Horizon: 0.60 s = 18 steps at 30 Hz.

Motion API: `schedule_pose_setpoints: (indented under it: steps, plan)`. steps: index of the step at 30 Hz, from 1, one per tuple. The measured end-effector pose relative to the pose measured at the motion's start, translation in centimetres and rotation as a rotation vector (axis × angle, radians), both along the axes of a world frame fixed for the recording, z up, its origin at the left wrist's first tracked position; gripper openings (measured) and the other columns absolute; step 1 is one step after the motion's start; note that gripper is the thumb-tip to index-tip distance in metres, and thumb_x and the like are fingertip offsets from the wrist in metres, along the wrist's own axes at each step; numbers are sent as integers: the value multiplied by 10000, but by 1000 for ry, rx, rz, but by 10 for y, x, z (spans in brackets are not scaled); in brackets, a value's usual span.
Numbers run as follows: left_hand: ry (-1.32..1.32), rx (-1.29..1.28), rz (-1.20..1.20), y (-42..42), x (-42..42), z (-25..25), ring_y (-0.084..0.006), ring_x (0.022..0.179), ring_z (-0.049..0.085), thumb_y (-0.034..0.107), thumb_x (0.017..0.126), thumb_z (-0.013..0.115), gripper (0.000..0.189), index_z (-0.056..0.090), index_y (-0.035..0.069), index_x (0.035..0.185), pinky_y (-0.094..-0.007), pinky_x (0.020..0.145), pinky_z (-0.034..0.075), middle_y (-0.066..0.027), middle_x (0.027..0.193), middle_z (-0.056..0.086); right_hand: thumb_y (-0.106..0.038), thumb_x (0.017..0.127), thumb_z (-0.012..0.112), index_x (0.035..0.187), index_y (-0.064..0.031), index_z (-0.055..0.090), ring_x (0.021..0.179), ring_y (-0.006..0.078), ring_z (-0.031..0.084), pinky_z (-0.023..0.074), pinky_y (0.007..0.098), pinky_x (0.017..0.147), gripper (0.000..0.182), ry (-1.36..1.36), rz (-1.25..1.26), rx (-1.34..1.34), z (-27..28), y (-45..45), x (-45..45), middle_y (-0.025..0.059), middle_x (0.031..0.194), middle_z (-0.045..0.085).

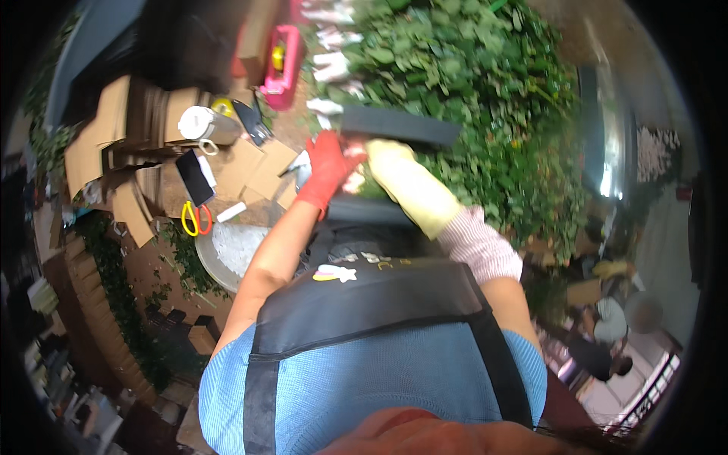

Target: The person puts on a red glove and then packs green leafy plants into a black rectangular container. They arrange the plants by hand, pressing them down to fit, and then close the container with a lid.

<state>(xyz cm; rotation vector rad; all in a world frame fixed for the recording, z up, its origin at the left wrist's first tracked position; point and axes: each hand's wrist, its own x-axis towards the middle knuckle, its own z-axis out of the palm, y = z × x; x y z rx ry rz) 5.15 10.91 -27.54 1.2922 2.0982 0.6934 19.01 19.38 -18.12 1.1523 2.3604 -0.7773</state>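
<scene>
My left hand (325,166), in a red glove, rests at the left side of a cluster of pinkish flower heads (354,181). Its thumb reaches over the blooms. From the right comes my right hand (391,162) in a long yellow glove, its fingers blurred and partly hidden at the same flowers. Whether either hand grips the blooms cannot be made out. A dark upright board (401,125) stands just beyond both hands, and a dark bar (369,210) lies on the near side. Leafy green stems (455,74) spread to the right, with white-wrapped flower heads (330,67) along their left edge.
Left on the table are a pink tape dispenser (281,79), a lidded cup (207,125), a phone (194,177), scissors (196,219) and cardboard pieces (253,168). Cardboard stacks (114,114) stand farther left. A round basin (233,250) sits below the edge. People (606,335) are at lower right.
</scene>
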Motion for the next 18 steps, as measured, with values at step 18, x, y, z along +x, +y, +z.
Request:
schedule_pose_setpoints:
  steps: [18]
  plan:
    - [656, 501, 274, 16, -212, 361, -393, 965, 710, 124, 846, 742, 543, 592, 51, 1362, -448, 833, 580, -216, 1026, 720, -233, 1077, 545, 1437, -170, 600, 1127, 157, 688, 507, 283, 1014, 369, 851, -360, -247, 95, -50, 62, 64, 1247, 726]
